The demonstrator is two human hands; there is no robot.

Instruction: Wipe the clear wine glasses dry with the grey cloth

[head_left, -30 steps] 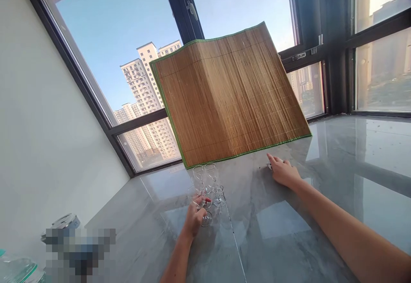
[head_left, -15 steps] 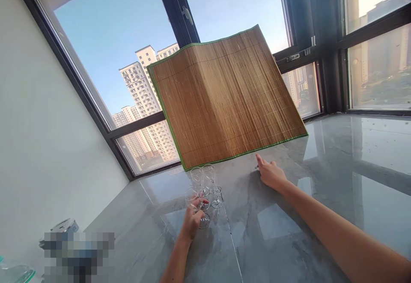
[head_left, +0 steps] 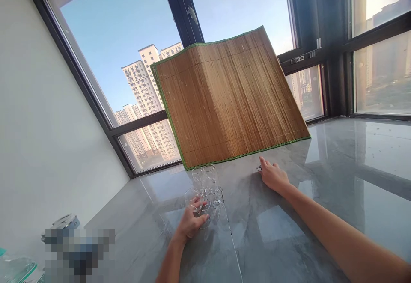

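Several clear stemmed wine glasses [head_left: 210, 176] stand close together on the grey, glossy surface. My left hand [head_left: 190, 222] is at the nearest wine glass [head_left: 192, 195], thumb and fingers curled around its stem below the bowl. The foot of that glass partly shows past my thumb. Farther right, my right hand [head_left: 274, 177] rests low over the surface with its fingers bent together. A small, dark, shiny thing [head_left: 258, 168] shows at its fingertips, too small to name.
A bamboo mat [head_left: 231, 103] with green edging leans against the dark-framed window behind the glasses. A white wall [head_left: 58, 116] rises at left. In the lower left corner are a round container [head_left: 66, 221], a blurred-out patch and a clear thing with a teal rim [head_left: 27, 272].
My left thumb has stretched a little farther right across the nearest glass, and the left wrist has shifted slightly left. My right hand stays nearly in place. The view has moved slightly.
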